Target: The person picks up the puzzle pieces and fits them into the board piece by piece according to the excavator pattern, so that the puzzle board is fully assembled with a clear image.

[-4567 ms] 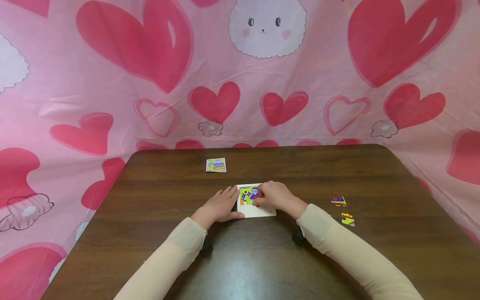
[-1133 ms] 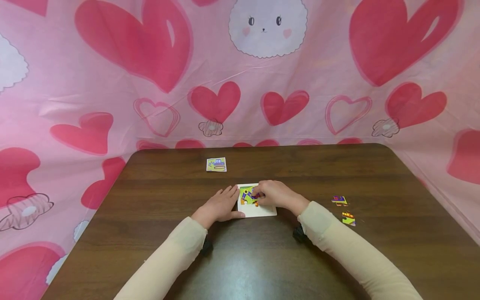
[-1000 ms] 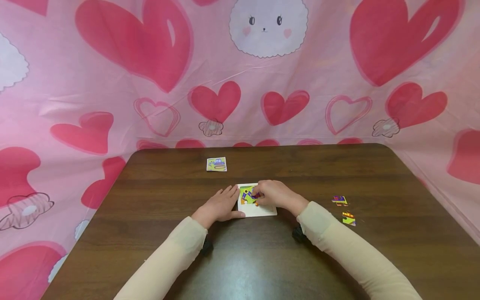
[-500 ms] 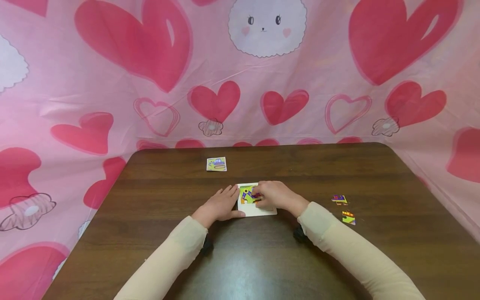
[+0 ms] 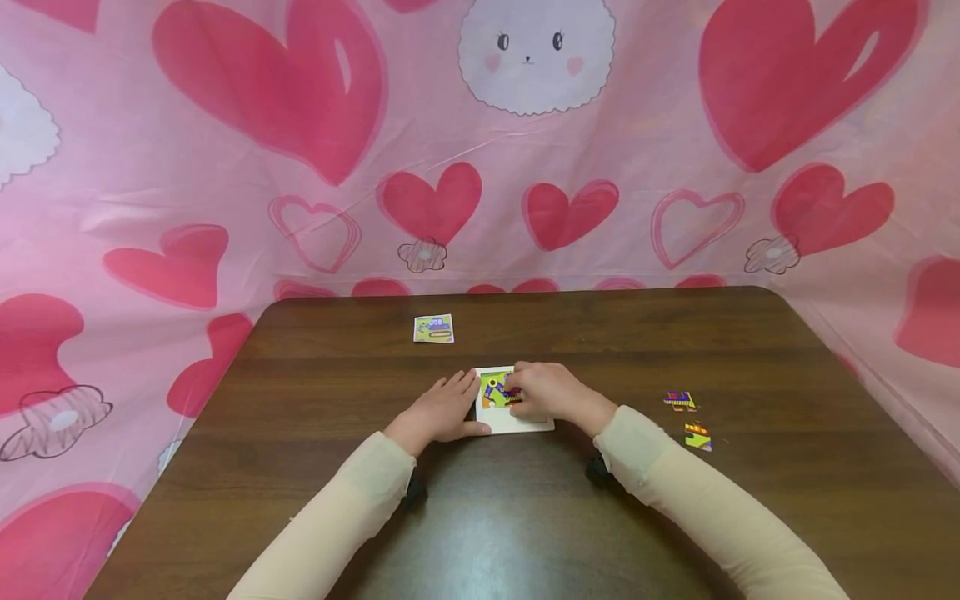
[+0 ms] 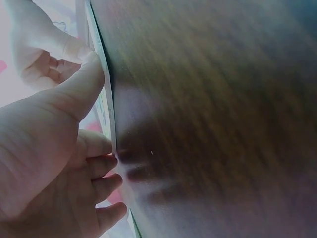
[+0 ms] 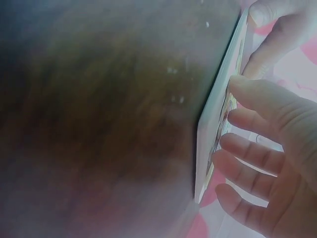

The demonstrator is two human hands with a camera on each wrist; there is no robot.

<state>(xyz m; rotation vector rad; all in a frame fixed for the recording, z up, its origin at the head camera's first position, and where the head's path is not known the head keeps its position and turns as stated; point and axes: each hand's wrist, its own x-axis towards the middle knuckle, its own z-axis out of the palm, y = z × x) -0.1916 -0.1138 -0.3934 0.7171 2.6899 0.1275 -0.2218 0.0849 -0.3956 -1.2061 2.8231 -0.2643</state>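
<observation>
A white puzzle tray (image 5: 517, 423) lies flat on the brown table, with colourful jigsaw pieces (image 5: 495, 390) in its upper left part. My left hand (image 5: 442, 410) rests along the tray's left edge with fingers extended, the thumb at the lower left corner. My right hand (image 5: 551, 392) lies over the tray's right side, its fingertips and thumb on a dark blue and orange puzzle piece (image 5: 513, 398), mostly hidden under it. In the right wrist view the right fingers (image 7: 252, 151) are loosely bent and spread, with the thumb touching the tray's surface (image 7: 210, 139).
Two loose jigsaw pieces lie to the right: a purple and yellow one (image 5: 680, 401) and a green and orange one (image 5: 697, 436). A picture card (image 5: 433, 328) of a digger lies farther back on the table (image 5: 337, 350). Behind hangs a pink heart-patterned cloth (image 5: 498, 142).
Over the tray, the right fingers have shifted slightly left, and the piece under them has turned and settled closer to its neighbours. The left hand, loose pieces and card stay in place.
</observation>
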